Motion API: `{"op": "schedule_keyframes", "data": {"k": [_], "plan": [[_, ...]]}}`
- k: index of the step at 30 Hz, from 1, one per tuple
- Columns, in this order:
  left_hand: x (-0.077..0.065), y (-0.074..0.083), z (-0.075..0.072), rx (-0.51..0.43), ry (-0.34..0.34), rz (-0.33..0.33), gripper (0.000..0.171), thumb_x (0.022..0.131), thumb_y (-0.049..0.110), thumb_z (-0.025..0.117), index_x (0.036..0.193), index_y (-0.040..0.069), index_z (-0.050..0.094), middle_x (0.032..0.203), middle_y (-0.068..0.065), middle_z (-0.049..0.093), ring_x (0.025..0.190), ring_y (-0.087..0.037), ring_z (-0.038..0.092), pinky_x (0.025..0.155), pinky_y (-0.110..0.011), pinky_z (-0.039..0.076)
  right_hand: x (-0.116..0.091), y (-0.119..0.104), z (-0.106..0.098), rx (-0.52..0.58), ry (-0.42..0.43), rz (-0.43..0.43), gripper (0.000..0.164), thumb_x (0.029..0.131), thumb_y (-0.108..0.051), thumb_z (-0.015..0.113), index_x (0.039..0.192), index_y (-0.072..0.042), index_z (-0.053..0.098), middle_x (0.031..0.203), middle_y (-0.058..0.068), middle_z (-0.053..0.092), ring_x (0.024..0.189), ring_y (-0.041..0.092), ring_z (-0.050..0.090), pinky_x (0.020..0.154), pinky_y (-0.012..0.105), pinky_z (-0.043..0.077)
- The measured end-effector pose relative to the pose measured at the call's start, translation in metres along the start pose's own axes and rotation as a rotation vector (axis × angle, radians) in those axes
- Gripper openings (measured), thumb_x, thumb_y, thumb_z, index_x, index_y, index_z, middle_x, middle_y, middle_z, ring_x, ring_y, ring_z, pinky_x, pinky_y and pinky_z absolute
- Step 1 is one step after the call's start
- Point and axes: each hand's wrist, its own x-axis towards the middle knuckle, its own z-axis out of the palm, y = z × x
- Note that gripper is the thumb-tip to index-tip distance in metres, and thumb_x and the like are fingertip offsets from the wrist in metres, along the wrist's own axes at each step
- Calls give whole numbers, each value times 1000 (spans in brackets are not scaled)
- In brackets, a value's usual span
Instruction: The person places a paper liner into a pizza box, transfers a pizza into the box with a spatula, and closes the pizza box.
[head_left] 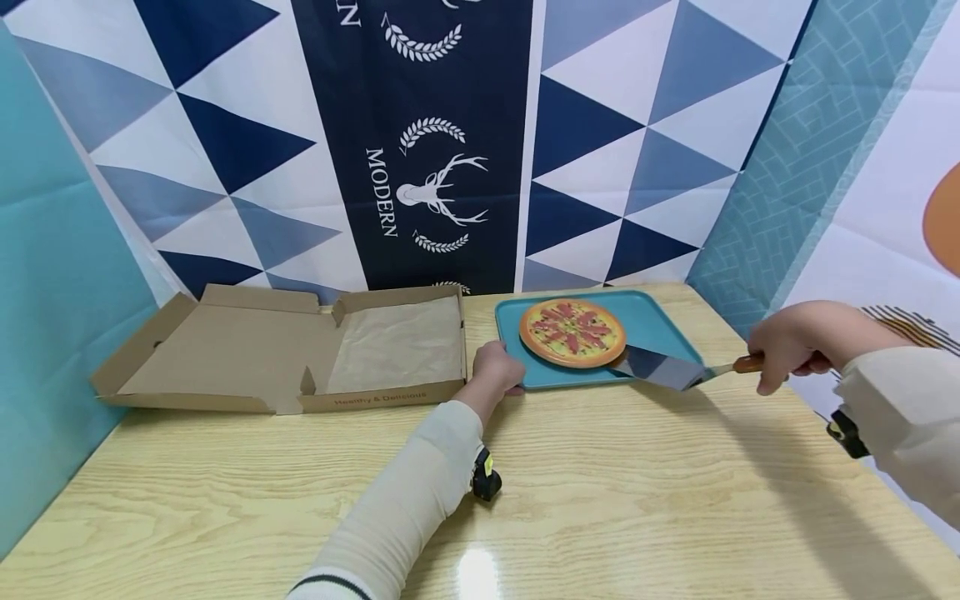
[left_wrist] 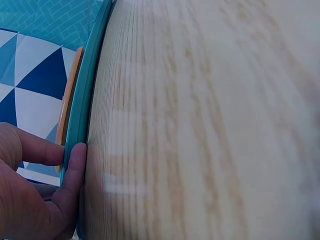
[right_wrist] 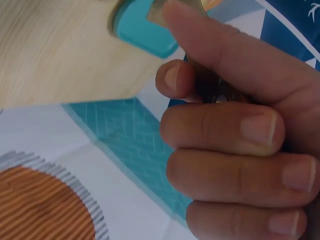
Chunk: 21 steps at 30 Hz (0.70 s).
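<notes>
While pinching the near-left corner of the teal tray (head_left: 663,325) between thumb and fingers of the left hand (head_left: 498,368), gripping the spatula (head_left: 663,367) by its handle (head_left: 749,363) with the right hand (head_left: 797,340). Holding the blade end (head_left: 633,359) at the near-right edge of the pizza (head_left: 573,333), resting on the tray's left part. Working on the wooden table (head_left: 600,483), just right of the open cardboard box (head_left: 240,354).

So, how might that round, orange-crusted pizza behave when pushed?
The round, orange-crusted pizza is probably stiff: its rim looks straight in the left wrist view. It may slide ahead of the flat metal spatula, since the teal rectangular tray looks smooth. Being wide and low, it seems unlikely to roll.
</notes>
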Motion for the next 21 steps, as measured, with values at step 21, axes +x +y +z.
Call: {"op": "schedule_keyframes", "data": {"k": [21], "plan": [[-1,-3,2,-41,22,16,67,89,-8,56,150,10,38,150,-15,38,57,-19,63,48,-26,56,37,-13,14,94,91,-99,22,91,-19,66,75,-13,52,54,-6,31,48,8,21,44,22,18]]}}
